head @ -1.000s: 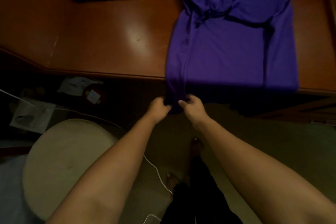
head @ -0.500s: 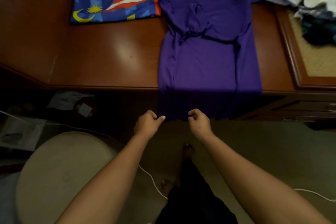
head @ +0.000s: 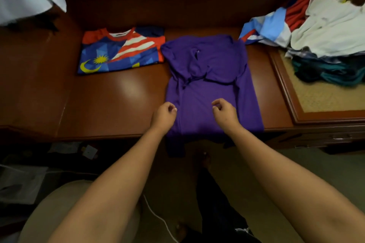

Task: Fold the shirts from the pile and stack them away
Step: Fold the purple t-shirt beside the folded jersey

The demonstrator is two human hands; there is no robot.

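Fingers on both my hands are curled in, pinching the bottom edge of the purple shirt [head: 213,92]. My left hand [head: 164,114] has the cloth near the shirt's left side, and my right hand [head: 224,112] has it nearer the middle. I think I hold it in two spots so the edge comes up flat and does not sag when I fold it toward the collar.

The shirt lies on the brown table [head: 122,92] with its sleeves tucked in across the chest, so it makes a long shape. A bit of it hangs over the front edge of the table.

Just beside it, on the left, is the folded flag shirt [head: 120,51]. That looks like the start of my stack, so the purple one is close to where it will go.

The pile [head: 324,37] of unfolded clothes waits far on the right, well apart from the folded one, so they do not get mixed up.
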